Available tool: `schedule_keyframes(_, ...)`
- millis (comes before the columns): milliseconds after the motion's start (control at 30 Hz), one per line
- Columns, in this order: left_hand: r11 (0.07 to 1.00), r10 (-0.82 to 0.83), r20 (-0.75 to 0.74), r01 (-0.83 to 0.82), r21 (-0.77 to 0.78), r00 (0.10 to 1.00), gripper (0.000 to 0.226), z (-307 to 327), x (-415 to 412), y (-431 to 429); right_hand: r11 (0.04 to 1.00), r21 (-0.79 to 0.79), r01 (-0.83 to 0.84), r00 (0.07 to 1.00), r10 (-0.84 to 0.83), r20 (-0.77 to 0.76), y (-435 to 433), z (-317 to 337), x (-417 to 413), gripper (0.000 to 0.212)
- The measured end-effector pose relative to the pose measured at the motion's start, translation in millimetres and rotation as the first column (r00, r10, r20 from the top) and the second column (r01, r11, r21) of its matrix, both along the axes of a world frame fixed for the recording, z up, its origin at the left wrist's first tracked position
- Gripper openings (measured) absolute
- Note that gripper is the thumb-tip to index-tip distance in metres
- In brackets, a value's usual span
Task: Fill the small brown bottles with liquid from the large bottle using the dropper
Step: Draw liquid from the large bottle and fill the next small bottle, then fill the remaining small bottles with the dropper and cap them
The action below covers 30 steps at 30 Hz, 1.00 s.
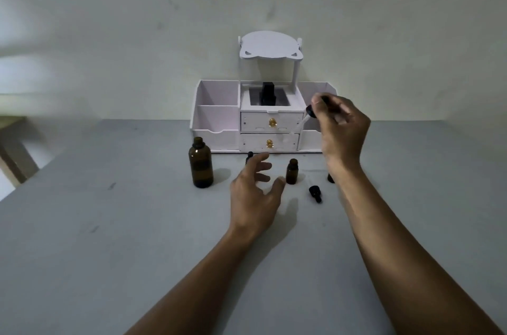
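The large brown bottle (200, 163) stands uncapped on the grey table (109, 225), left of centre. A small brown bottle (292, 171) stands open to its right. My right hand (341, 126) is raised above the table and pinches a dropper (304, 122) by its black bulb, with the clear glass tube slanting down to the left. My left hand (258, 192) hovers with spread fingers between the two bottles and holds nothing. Another small bottle (331, 178) is mostly hidden behind my right wrist. A black dropper cap (315, 193) lies on the table.
A white desk organiser (219, 115) with two gold-knobbed drawers stands against the wall behind the bottles, holding a dark object (268, 94) in its top tray. A small black item (250, 156) shows just past my left fingers. The table's left edge is at the far left.
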<state>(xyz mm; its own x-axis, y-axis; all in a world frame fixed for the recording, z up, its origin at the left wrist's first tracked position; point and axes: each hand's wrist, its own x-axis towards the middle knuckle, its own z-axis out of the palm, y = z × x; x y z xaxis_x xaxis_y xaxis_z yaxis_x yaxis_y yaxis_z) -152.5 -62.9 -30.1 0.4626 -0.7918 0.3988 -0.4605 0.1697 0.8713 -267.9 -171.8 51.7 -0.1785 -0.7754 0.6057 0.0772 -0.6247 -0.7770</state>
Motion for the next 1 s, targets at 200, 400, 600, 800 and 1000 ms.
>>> schedule_keyframes(200,0.91,0.26,-0.135,-0.29,-0.297,0.956,0.04,17.0,68.4,29.2,0.979,0.019,-0.202,0.97,0.198,0.143,16.9,25.7,40.8,0.005)
schedule_keyframes(400,0.942,0.262,-0.299,-0.31,-0.128,0.918,0.074,2.8,145.1,28.2,0.954,0.037,-0.298,0.942,0.288,0.174,29.8,31.4,86.4,0.008)
schedule_keyframes(600,0.997,0.075,-0.279,-0.081,-0.009,0.957,0.087,-10.5,168.6,19.8,0.935,0.051,-0.352,0.936,0.35,0.038,32.0,13.4,111.4,0.008)
schedule_keyframes(800,0.998,-0.04,-0.177,0.047,0.037,0.983,0.092,-11.6,165.4,16.3,0.947,0.012,-0.322,0.941,0.322,-0.103,33.7,10.2,119.6,0.005)
schedule_keyframes(1000,0.992,-0.065,-0.103,0.075,0.1,0.993,0.06,-16.2,168.4,11.0,0.913,-0.017,-0.407,0.876,0.385,-0.291,30.3,20.8,135.3,0.007)
